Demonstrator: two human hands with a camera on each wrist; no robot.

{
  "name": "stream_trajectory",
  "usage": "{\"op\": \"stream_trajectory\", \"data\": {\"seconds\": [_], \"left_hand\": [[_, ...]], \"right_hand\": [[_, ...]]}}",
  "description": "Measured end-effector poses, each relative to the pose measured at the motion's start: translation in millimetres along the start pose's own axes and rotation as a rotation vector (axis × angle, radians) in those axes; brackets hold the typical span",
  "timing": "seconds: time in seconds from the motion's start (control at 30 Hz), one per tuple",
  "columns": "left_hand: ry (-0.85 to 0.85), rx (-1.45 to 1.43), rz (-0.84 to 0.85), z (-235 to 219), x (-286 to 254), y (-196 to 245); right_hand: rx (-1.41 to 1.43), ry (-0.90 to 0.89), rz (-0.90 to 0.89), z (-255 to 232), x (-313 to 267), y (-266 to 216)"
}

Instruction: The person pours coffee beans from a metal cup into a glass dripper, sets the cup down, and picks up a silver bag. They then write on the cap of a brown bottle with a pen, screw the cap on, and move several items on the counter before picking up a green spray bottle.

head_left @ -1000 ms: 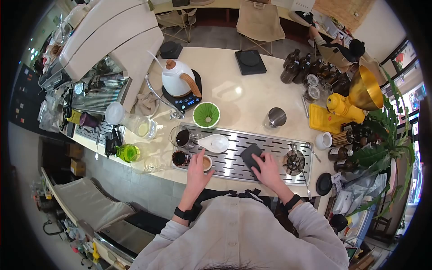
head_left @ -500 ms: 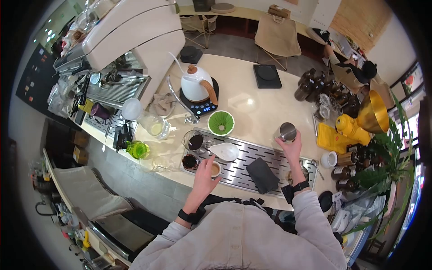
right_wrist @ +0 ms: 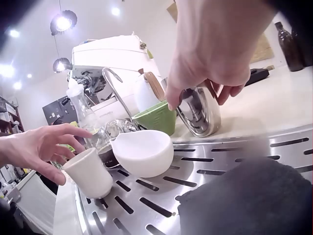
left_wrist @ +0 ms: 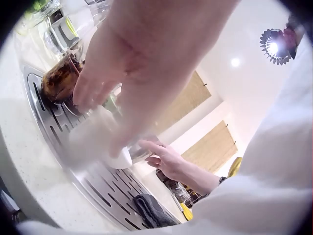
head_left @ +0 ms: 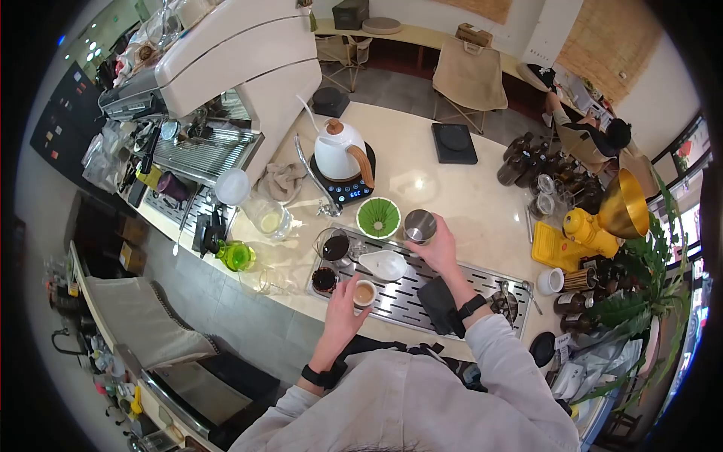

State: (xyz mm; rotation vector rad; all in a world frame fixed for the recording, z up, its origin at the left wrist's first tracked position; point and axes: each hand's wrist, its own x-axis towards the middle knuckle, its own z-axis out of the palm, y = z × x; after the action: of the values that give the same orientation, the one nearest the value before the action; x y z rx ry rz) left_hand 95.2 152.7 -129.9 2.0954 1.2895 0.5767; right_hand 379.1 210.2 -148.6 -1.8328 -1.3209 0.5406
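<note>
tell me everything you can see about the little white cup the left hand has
The small white cup is a plain, handleless cup that looks ceramic, with a rounded rim. It holds a light brown, milky-looking drink. The left hand pinches it by the side with thumb and fingertips; in the right wrist view it is tilted, with its base on or just above the slotted metal drip tray; I cannot tell which. It is near the tray's front left corner, beside a white pouring vessel and a dark glass.
</note>
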Motion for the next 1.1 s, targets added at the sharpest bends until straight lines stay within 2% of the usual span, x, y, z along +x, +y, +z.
{"op": "stream_trajectory", "data": {"seconds": [0.13,0.23,0.33,0.43,0.5,0.6,0.67,0.9,1.1], "left_hand": [[-0.015,0.014,-0.006,2,-3,3],[-0.022,0.039,0.013,-6,-1,6],[-0.012,0.069,0.052,-16,-5,11],[-0.022,0.083,0.083,-28,-8,14],[-0.030,0.061,0.121,-35,-10,13],[0.015,-0.016,0.234,-45,-5,23],[-0.062,-0.043,0.306,-49,-3,25],[-0.262,-0.175,0.553,-32,8,43],[-0.385,-0.146,0.608,-26,6,58]], "right_hand": [[-0.096,0.052,-0.027,3,-13,6],[-0.154,0.050,0.068,-14,-38,12],[-0.314,-0.028,0.002,-45,-82,22],[-0.387,-0.139,-0.014,-56,-146,19],[-0.466,-0.110,-0.023,-45,-189,19],[-0.531,-0.016,-0.055,-31,-208,18],[-0.549,0.045,-0.055,-25,-213,14],[-0.603,0.103,0.182,-15,-229,5],[-0.581,0.218,0.237,-29,-261,15]]}}
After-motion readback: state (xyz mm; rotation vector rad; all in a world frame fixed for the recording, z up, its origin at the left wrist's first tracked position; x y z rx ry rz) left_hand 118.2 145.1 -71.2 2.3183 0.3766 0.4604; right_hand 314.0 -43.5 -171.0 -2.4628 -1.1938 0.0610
